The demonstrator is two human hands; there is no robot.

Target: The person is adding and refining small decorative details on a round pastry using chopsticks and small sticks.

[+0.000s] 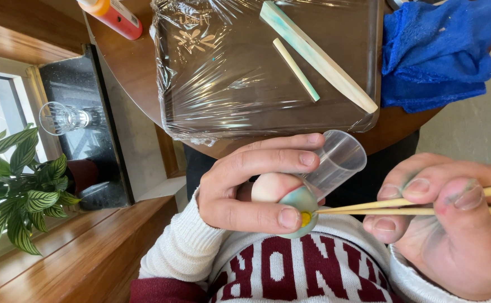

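Dough ball (270, 188), pale pink with a teal skin and a small yellow centre (306, 218), sits clamped in the left hand (245, 188), thumb and fingers (290, 217) wrapped round it so the marked face turns toward the right hand (453, 224). A clear plastic cup (338, 160) is caught between the same hand's upper fingers and the ball, its open mouth pointing away. The right hand pinches a pair of thin wooden sticks (402, 206) tight between thumb and forefinger, their tips touching the yellow spot; teal stains show on those fingertips. All of this is held close to the person's chest, above a white and maroon sweater (290, 269), just off the edge of the round wooden counter (127, 62). On the counter lies a tray (217, 78) wrapped in cling film, with two flat wooden tools (318, 56) resting on it, a blue cloth (436, 56) beside it and an orange-capped bottle (113, 15) at the far side. A striped plant (15, 196) and a glass (60, 118) stand by the window.
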